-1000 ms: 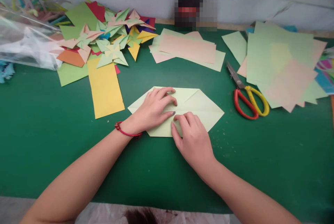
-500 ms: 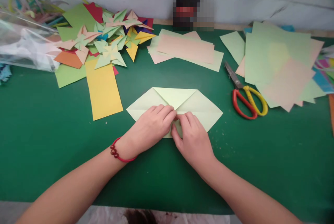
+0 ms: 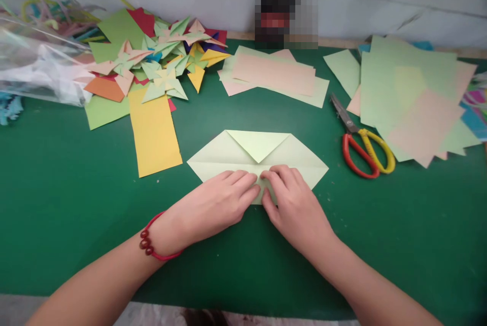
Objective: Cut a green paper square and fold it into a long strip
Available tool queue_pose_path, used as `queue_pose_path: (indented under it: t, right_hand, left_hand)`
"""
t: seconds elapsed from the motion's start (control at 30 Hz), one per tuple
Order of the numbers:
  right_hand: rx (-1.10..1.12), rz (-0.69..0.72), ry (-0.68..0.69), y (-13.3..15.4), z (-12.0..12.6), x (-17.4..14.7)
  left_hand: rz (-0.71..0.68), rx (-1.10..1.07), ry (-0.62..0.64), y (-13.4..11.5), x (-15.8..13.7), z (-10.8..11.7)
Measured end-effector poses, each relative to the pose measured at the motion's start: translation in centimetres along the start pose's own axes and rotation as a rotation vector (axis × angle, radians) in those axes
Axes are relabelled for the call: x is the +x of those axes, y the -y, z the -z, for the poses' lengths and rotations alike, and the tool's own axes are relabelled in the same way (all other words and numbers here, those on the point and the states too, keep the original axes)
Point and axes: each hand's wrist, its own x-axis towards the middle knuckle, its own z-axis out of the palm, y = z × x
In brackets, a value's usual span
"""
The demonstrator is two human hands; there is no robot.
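Observation:
A pale green sheet of paper point(image 3: 220, 156) lies flat on the table, its far corners angled and a triangular flap point(image 3: 258, 144) folded in from the far edge. A lengthwise crease crosses its middle. My left hand point(image 3: 224, 196) rests on the near half, fingers stretched out and tips touching the paper. A red cord bracelet with dark beads circles that wrist. Opposite it, my right hand point(image 3: 292, 199) has bent fingertips on the same sheet, thumb apart from the index finger. Both hands partly hide the near edge.
Left of the sheet lies a yellow paper rectangle point(image 3: 155, 138). Behind it is a heap of folded paper pieces point(image 3: 165, 57), beside a clear plastic bag point(image 3: 41, 72). Pale paper strips point(image 3: 274, 75) lie at the back. Scissors point(image 3: 350, 123) and stacked paper sheets point(image 3: 411, 77) are on the right.
Both hands have slid a little nearer to me along the paper, leaving the flap's tip uncovered. My left wrist has moved left and lower. The whole view has shifted slightly.

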Motion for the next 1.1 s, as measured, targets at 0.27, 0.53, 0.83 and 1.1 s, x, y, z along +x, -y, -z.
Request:
queue_pose_path:
  t: [0.27, 0.53, 0.83, 1.1]
  right_hand:
    - [0.107, 0.160, 0.149, -1.7, 2.4, 0.1]
    - [0.030, 0.215, 0.209, -2.1, 2.8, -0.4]
    - [0.139, 0.226, 0.160, -3.1, 3.1, -0.2]
    - [0.323, 0.148, 0.212, -3.9, 3.6, 0.4]
  left_hand:
    - [0.013, 0.081, 0.034, -0.7, -1.1, 0.7]
    - [0.046, 0.053, 0.002, -0.8, -0.6, 0.4]
    - [0.183, -0.172, -0.008, -0.1, -0.2, -0.5]
    - [0.247, -0.324, -0.042, 0.4, -0.3, -0.3]
